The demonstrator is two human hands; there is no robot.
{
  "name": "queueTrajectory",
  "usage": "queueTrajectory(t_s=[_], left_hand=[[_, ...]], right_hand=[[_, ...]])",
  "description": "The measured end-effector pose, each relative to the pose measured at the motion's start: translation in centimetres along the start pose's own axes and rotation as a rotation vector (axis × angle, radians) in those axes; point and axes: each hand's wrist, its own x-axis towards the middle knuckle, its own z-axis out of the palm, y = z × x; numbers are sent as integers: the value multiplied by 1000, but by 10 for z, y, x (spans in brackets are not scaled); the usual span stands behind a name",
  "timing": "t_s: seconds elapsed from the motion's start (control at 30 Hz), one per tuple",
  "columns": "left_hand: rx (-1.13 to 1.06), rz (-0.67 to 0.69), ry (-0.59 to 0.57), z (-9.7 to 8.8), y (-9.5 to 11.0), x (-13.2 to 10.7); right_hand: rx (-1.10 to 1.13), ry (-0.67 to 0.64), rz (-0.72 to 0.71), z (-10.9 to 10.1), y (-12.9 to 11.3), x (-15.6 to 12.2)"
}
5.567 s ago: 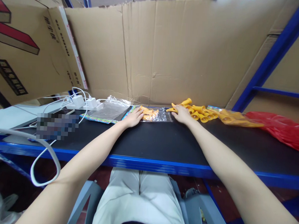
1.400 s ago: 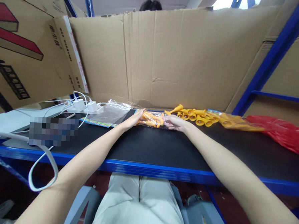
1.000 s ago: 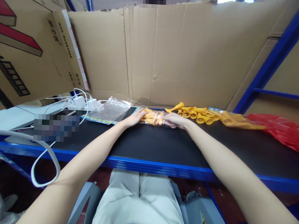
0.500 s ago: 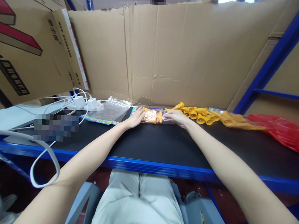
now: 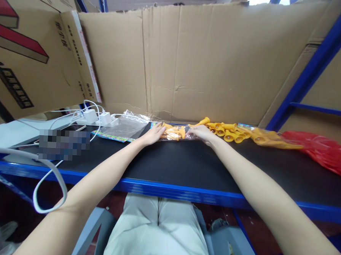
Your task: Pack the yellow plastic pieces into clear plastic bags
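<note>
The clear bag (image 5: pixel 173 132) lies with cardboard (image 5: pixel 176 67) close behind it, yellow horns (image 5: pixel 228 136) just right, and black tabletop (image 5: pixel 171 161) reaching to the blue front edge (image 5: pixel 178 190). Left hand (image 5: pixel 153 135) flattish over its left end, right hand (image 5: pixel 202 133) half-curled at its right; whether either grips, I cannot tell.

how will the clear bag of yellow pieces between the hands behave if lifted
The clear bag would probably feel slippery, as its plastic looks glossy. Its end near the right hand would likely crumple or sag, since it looks thin and wrinkled there. The yellow pieces inside may shift, as they look separate.
</note>
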Motion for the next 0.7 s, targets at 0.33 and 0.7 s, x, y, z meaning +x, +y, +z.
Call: queueTrajectory(t_s=[0.33, 0.7], left_hand=[[156, 110, 112, -2, 4, -3], [21, -73, 198, -12, 6, 0]], right_hand=[[-693, 146, -35, -3, 3, 3], [-559, 189, 63, -16, 9, 6]])
